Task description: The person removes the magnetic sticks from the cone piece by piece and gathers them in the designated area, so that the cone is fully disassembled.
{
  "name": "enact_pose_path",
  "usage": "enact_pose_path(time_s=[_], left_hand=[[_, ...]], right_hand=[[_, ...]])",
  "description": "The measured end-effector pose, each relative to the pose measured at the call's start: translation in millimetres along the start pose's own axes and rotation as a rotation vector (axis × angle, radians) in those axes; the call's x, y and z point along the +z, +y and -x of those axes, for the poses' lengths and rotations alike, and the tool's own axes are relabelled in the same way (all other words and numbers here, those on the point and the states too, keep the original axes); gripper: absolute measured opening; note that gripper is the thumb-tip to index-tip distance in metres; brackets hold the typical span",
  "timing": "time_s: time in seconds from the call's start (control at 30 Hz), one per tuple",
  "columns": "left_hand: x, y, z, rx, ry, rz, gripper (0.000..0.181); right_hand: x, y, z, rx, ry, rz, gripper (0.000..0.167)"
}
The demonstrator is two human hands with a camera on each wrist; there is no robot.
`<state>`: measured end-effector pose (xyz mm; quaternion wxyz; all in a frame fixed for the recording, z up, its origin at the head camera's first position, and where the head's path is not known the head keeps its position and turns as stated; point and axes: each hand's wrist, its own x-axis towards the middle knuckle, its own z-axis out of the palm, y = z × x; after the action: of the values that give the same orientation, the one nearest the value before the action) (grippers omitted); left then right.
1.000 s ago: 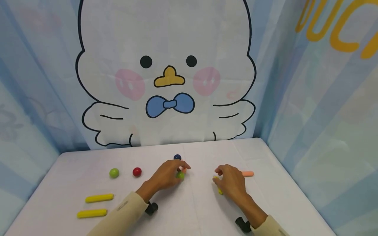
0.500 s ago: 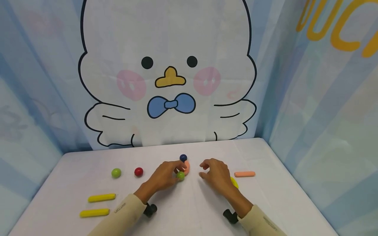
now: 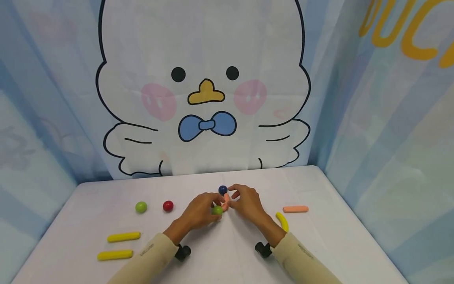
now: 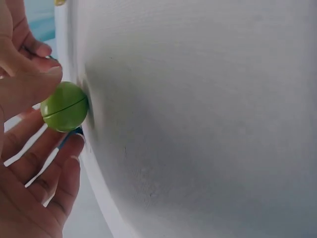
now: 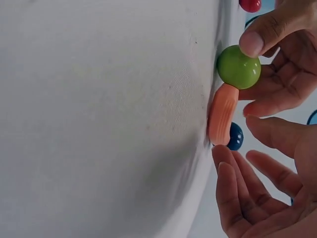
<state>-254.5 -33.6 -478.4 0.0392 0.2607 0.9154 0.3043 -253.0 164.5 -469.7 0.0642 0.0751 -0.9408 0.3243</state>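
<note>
My left hand (image 3: 201, 211) holds a glossy green ball (image 4: 65, 106), its thumb on the ball and its fingers round the far side. Against this ball lies the end of a curved orange rod (image 5: 224, 114). At the rod's far end is a dark blue ball (image 3: 222, 190), partly hidden in the right wrist view. My right hand (image 3: 247, 203) is beside the orange rod, thumb and fingers spread apart, fingertips close to its end. Whether those fingertips touch the rod I cannot tell.
A straight orange rod (image 3: 296, 209) and a curved yellow rod (image 3: 282, 222) lie to the right. Leftward are another green ball (image 3: 141, 207), a red ball (image 3: 168, 206), and two yellow rods, one upper (image 3: 123, 237) and one lower (image 3: 115, 255). A printed curtain (image 3: 205, 157) stands behind the white table (image 3: 227, 256).
My right hand has moved left from the curved yellow rod to the curved orange rod, leaving the yellow one on the table. My left hand stays at the green ball.
</note>
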Motion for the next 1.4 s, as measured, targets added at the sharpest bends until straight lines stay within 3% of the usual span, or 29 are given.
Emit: enact_pose_path(time_s=[0.2, 0.57, 0.77, 1.13, 1.4], left_hand=[[2.5, -1.7, -0.9, -0.018, 0.018, -0.010, 0.026], [4.0, -4.2, 0.3, -0.013, 0.001, -0.010, 0.025], [2.0, -5.0, 4.5, 0.039, 0.006, -0.034, 0.024], [-3.0, -6.1, 22.0, 0.035, -0.037, -0.114, 0.027], [-15.3, -5.5, 43.1, 0.000, -0.024, -0.105, 0.027]], right_hand=[[9, -2, -9.8, -0.026, 0.005, -0.014, 0.035], [16, -3, -17.0, 0.018, 0.016, -0.004, 0.042], [18, -4, -16.8, 0.025, 0.021, -0.007, 0.042], [20, -4, -15.6, 0.042, 0.017, -0.008, 0.047], [19, -4, -14.2, 0.059, 0.010, -0.013, 0.046]])
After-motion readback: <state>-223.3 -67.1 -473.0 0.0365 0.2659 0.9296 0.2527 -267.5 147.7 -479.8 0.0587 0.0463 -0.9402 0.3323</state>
